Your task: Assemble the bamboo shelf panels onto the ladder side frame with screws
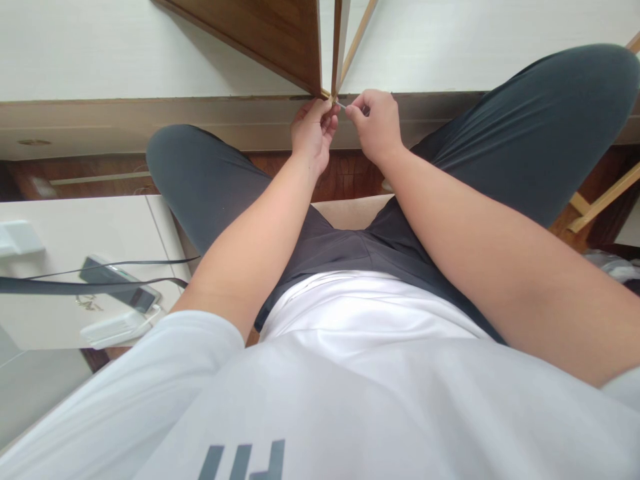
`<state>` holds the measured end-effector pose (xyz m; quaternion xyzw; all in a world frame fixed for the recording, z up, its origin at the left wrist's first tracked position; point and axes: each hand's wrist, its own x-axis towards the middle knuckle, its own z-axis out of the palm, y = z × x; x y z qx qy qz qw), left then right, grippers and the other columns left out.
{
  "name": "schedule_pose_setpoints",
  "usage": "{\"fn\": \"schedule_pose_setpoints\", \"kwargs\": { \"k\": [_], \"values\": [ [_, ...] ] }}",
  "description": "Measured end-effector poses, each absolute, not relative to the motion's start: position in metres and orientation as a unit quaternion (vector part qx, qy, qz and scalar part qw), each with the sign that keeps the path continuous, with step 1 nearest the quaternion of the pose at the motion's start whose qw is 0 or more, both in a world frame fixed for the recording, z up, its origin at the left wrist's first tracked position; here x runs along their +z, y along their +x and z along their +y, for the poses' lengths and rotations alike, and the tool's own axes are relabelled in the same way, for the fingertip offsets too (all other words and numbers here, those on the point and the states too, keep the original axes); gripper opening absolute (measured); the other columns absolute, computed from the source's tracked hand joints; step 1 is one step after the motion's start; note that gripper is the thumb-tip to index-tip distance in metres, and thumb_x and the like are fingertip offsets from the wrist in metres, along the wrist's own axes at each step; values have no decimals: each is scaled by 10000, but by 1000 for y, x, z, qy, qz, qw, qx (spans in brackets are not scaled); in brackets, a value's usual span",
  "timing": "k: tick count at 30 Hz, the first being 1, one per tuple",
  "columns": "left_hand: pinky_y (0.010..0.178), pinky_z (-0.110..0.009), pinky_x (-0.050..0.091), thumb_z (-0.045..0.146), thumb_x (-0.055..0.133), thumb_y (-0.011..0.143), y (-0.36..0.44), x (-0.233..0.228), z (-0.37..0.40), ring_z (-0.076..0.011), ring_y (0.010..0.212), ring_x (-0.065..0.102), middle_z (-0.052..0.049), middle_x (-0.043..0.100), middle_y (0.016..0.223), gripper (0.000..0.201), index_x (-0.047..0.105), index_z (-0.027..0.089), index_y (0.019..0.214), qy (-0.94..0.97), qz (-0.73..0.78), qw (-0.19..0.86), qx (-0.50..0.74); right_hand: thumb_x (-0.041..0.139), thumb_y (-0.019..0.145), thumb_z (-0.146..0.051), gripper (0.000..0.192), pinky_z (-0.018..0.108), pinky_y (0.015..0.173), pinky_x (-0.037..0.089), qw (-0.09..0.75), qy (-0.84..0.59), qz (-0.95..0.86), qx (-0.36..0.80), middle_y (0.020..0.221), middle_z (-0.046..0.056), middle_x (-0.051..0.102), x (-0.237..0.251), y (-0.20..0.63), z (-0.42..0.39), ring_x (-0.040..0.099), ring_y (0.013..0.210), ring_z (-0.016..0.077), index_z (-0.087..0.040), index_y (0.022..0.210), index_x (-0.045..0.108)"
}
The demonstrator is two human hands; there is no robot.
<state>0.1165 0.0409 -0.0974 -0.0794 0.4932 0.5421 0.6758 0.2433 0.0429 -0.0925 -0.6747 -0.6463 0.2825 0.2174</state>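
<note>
At the near edge of a white tabletop, a brown wooden panel and narrow wooden bars come together in a corner. The fingers of my left hand are closed around that corner from below. My right hand, just to the right, pinches a thin metal rod between thumb and forefinger. The rod's tip points at the corner and seems to meet it. Its other end is hidden inside my right hand, so its exact kind does not show.
My knees sit on either side, close under the table edge. At left a pale cabinet bears a phone, a white charger-like item and dark straps. Wooden legs stand at right.
</note>
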Motion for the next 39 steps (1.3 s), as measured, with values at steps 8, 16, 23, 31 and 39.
{"fn": "schedule_pose_setpoints", "kwargs": {
  "k": [8, 16, 23, 31, 39],
  "values": [
    [928, -270, 584, 99, 686, 889, 116, -95, 41, -175, 1117, 707, -17, 758, 1001, 169, 680, 242, 978, -82, 500, 675, 536, 572, 952, -201, 295, 346, 791, 461, 227, -663, -635, 326, 748, 10, 659, -97, 242, 44, 577, 762, 204, -291, 672, 544],
    [901, -281, 590, 277, 686, 917, 117, -100, 42, -180, 1079, 719, -22, 761, 1036, 168, 674, 286, 1085, -115, 496, 674, 535, 541, 991, -178, 346, 329, 747, 449, 216, -660, -623, 360, 630, -7, 582, -91, 240, 42, 573, 689, 195, -273, 658, 546],
    [893, -280, 596, 257, 693, 903, 117, -100, 42, -185, 1075, 725, -19, 765, 1007, 178, 682, 302, 1075, -124, 493, 672, 539, 525, 991, -198, 378, 323, 664, 447, 215, -661, -608, 383, 620, -5, 595, -92, 239, 44, 555, 614, 180, -273, 621, 554],
    [908, -296, 600, 220, 707, 892, 117, -98, 41, -190, 1074, 728, -31, 764, 1046, 202, 675, 289, 1079, -131, 493, 666, 545, 537, 991, -210, 376, 333, 696, 450, 224, -668, -581, 408, 619, -14, 583, -96, 240, 44, 531, 600, 168, -264, 619, 557],
    [904, -278, 597, 228, 677, 926, 117, -94, 41, -172, 1064, 728, -21, 756, 1022, 136, 667, 268, 1055, -128, 498, 663, 544, 528, 983, -196, 369, 342, 693, 464, 234, -669, -564, 423, 591, -12, 568, -100, 242, 43, 532, 618, 173, -257, 622, 576]
  ]
}}
